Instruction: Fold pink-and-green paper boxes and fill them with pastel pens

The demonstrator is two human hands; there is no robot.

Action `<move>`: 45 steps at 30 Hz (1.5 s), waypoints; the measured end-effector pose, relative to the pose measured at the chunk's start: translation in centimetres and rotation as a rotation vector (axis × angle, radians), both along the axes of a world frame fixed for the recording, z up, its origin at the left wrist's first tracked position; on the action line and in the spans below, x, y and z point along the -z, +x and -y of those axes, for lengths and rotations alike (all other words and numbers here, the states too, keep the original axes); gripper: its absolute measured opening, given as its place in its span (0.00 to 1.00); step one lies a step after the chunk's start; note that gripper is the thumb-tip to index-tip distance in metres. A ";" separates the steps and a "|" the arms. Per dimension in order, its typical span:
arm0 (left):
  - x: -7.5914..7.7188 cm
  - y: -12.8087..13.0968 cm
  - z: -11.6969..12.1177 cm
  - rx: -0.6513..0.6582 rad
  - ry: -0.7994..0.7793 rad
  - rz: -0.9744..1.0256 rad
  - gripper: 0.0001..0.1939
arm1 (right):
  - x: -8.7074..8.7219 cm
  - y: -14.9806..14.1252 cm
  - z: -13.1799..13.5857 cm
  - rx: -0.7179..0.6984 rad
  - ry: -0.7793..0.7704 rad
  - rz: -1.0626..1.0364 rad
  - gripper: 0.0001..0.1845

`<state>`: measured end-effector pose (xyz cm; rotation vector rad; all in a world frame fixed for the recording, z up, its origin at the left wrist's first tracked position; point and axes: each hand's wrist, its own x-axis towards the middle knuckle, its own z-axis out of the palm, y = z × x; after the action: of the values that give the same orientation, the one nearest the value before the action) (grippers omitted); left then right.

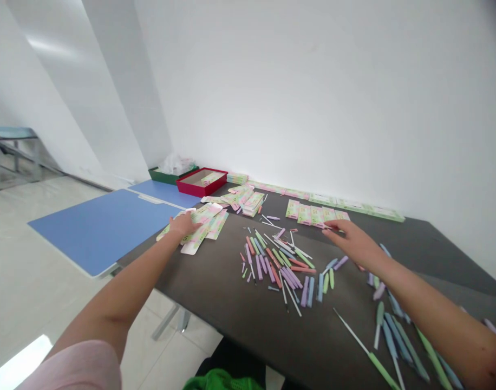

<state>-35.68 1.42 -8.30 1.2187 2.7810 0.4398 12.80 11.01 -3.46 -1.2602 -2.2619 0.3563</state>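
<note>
Two hands apart | left hand [186, 223] on flat cartons [203, 225] | right hand [347, 238] beside pens [278, 262]

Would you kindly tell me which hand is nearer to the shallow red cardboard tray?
The left hand, resting on flat pastel cartons just in front of the red tray; the right hand is far off to its right.

**Both hands reaching across a desk strewn with pens**

The left hand [186, 223] is resting flat on a pile of flattened cartons [201, 226] at the dark desk's [232, 319] edge. The right hand [347, 238] is stretching toward a row of cartons [313, 214], fingers extended (nothing visibly gripped). Pastel pens [278, 262] are lying scattered between them.
</note>
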 end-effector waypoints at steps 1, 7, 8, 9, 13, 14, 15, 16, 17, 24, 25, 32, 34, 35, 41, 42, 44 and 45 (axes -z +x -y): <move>-0.4 0.1 0.2 0.011 0.033 0.020 0.23 | 0.0 0.2 0.3 0.001 -0.008 -0.010 0.23; -4.0 3.1 1.7 0.151 0.308 0.217 0.24 | 0.9 0.5 3.8 -0.042 -0.083 -0.191 0.22; -4.5 4.6 2.1 0.202 0.351 0.274 0.24 | 1.1 0.3 4.8 -0.056 -0.129 -0.233 0.22; -4.8 6.4 2.4 0.263 0.387 0.341 0.25 | 1.4 -0.2 5.8 -0.079 -0.197 -0.277 0.23; -4.4 15.4 4.0 0.545 0.424 0.660 0.26 | 2.2 -2.8 9.6 -0.159 -0.600 -0.650 0.33; -4.0 17.8 4.4 0.617 0.403 0.777 0.25 | 2.3 -3.5 10.3 -0.191 -0.680 -0.769 0.35; -3.7 20.0 4.8 0.684 0.386 1.037 0.25 | 2.4 -4.0 10.8 -0.217 -0.724 -0.889 0.35; -3.3 22.0 5.2 0.713 0.355 1.237 0.25 | 2.6 -4.4 11.3 -0.264 -0.762 -0.993 0.36; -2.9 23.9 5.5 0.720 0.323 1.378 0.24 | 2.8 -4.7 11.7 -0.314 -0.793 -1.086 0.35; -1.1 31.7 6.9 0.800 0.239 1.645 0.21 | 5.0 -2.1 14.0 -0.339 -1.006 -1.452 0.31; -0.9 32.1 7.2 0.847 0.254 1.616 0.20 | 5.2 -1.4 14.4 -0.316 -1.015 -1.487 0.32; 1.3 32.5 9.2 1.024 0.549 0.823 0.22 | 4.2 1.6 15.6 -0.039 -0.933 -1.766 0.35; 1.2 32.5 9.8 1.160 0.624 0.570 0.27 | 3.9 1.6 15.7 0.009 -0.915 -1.778 0.33; 1.0 32.6 10.0 1.232 0.649 0.462 0.31 | 3.8 1.5 15.7 0.031 -0.892 -1.776 0.32; 0.2 33.0 9.7 1.432 0.690 0.250 0.34 | 3.3 -0.4 15.7 0.121 -0.765 -1.674 0.25; 0.3 33.0 9.5 1.421 0.684 0.261 0.32 | 3.2 -0.7 15.7 0.149 -0.754 -1.653 0.26; 0.5 32.9 9.3 1.384 0.665 0.295 0.29 | 2.9 -1.3 15.6 0.224 -0.737 -1.619 0.28; 0.6 32.8 9.2 1.363 0.657 0.313 0.28 | 2.8 -1.6 15.5 0.262 -0.728 -1.608 0.29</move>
<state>-2.85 -7.82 -8.94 2.4269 1.0394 1.1798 11.19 -4.50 -6.28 -0.8702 -0.5670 1.4838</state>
